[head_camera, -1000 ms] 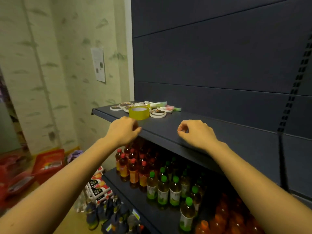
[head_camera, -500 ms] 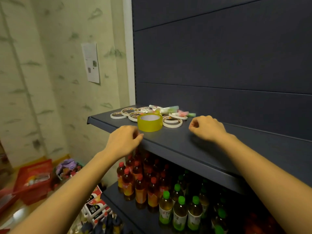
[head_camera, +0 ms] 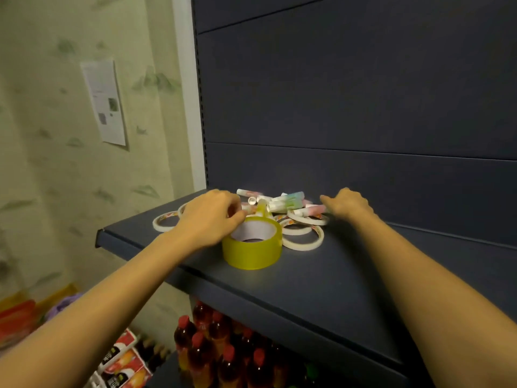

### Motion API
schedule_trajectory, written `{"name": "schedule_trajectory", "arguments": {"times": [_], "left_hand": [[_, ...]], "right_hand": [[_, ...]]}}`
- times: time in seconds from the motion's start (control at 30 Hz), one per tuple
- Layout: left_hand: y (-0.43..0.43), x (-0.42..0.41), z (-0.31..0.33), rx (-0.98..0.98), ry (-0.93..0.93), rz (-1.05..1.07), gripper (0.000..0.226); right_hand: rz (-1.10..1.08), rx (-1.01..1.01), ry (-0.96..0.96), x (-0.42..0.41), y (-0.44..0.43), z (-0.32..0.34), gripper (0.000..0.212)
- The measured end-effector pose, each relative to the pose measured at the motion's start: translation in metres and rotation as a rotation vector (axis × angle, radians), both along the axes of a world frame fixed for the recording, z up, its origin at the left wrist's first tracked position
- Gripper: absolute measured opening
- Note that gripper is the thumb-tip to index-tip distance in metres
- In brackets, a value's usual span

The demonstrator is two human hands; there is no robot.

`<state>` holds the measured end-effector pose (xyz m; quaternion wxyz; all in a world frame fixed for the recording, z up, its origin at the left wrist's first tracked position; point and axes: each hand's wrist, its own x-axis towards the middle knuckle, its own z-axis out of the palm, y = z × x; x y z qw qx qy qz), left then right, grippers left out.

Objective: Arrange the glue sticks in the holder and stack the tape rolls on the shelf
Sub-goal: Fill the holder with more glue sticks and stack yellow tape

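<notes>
Seen from the head camera, the dark shelf [head_camera: 321,278] sits at about chest height, and all the stationery is bunched near its left rear corner, close to the dark back panel [head_camera: 349,93]. A wide yellow tape roll [head_camera: 251,252] lies flat at the front of the bunch, its white core facing up. Thin white tape rolls [head_camera: 302,240] lie flat around it, some overlapping to its right and one more off to the left by the shelf edge. Behind them the glue sticks [head_camera: 286,201] lie on their sides in a loose heap, pastel tubes crossing one another. The left hand [head_camera: 208,218] is palm down over the rolls at the yellow roll's back rim, fingers curled under with the fingertips [head_camera: 237,217] at or on that rim; I cannot tell whether they have hold of anything. The right hand [head_camera: 347,204] hangs knuckles up just to the right of the heap, fingers bent down toward the end of a pink-tipped stick, and whether it grips that stick or only touches it I cannot tell. On the shelf below stand red-capped bottles [head_camera: 212,357] of dark drink, with printed cartons [head_camera: 123,357] farther left on the floor. A paper notice [head_camera: 105,103] is stuck to the pale patterned wall.
</notes>
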<state>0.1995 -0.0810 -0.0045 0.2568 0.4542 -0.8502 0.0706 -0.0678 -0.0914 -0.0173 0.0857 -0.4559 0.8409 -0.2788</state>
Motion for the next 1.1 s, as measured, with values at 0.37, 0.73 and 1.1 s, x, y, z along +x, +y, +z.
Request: {"name": "schedule_trajectory", "arguments": {"times": [0.37, 0.73, 1.1], "left_hand": [[-0.086, -0.02, 0.004, 0.035, 0.005, -0.234, 0.027], [-0.119, -0.099, 0.009, -0.157, -0.361, -0.413, 0.039], [-0.119, -0.129, 0.008, -0.103, -0.335, -0.462, 0.025]], "right_hand": [[-0.13, 0.019, -0.161, -0.001, -0.054, -0.019, 0.043], [-0.073, -0.677, -0.447, -0.002, 0.003, 0.016, 0.023], [-0.165, -0.759, -0.248, 0.004, 0.097, 0.009, 0.023]]}}
